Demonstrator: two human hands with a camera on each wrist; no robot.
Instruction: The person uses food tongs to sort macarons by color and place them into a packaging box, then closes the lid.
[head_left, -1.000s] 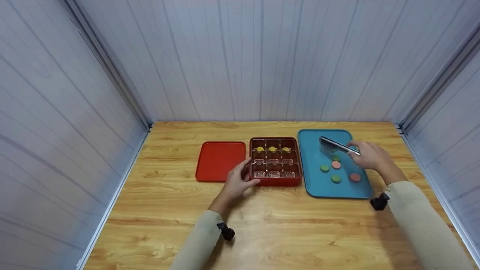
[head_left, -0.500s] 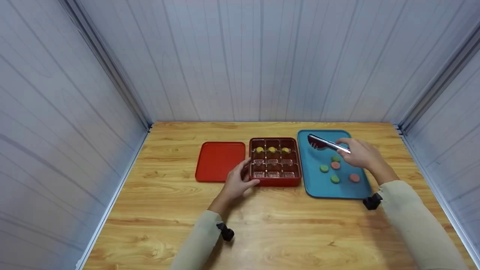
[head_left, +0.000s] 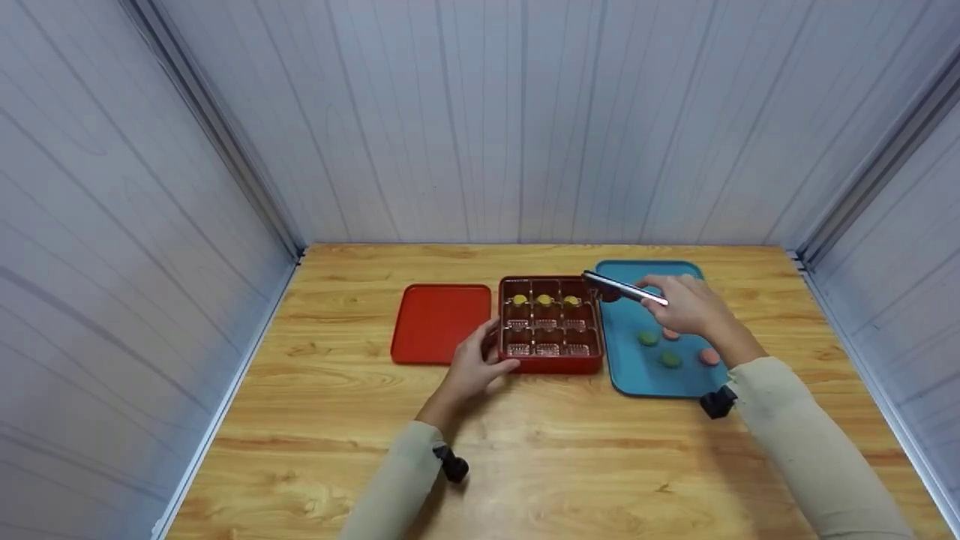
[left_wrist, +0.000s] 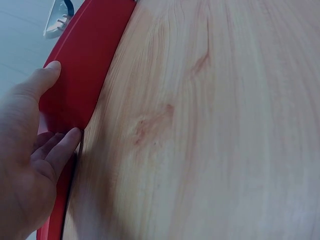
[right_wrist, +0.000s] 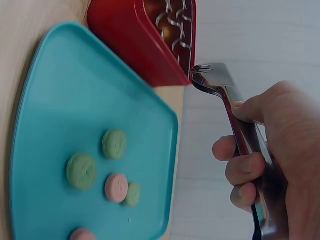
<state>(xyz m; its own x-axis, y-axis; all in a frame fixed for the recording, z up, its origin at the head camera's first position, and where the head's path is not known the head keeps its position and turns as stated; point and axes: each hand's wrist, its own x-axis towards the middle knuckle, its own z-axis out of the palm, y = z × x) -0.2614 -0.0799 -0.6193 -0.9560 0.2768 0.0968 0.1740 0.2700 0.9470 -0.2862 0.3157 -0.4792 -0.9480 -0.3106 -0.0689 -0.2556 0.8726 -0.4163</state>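
Observation:
My left hand [head_left: 474,364] holds the front-left corner of a red box [head_left: 559,364], thumb on the front wall and fingers on the left side. Inside, a clear divided insert carries three yellow macarons [head_left: 544,300] in its back row. My right hand [head_left: 686,304] grips metal serving tongs [head_left: 626,287] with fork-like tips, which hover at the box's back-right corner. Whether the tips hold anything, I cannot tell. Under that hand lies a blue tray [head_left: 630,375] with several green macarons [right_wrist: 114,144] and pink macarons [right_wrist: 116,187], partly hidden in the head view.
A flat red lid [head_left: 439,322] lies left of the box on the wooden table [head_left: 525,457]. Pale panel walls [head_left: 480,120] close off the back and both sides. The tray stands close against the box's right side.
My right hand has carried the tongs leftward, from above the blue tray to the box's back-right corner. My left hand stays at the box corner.

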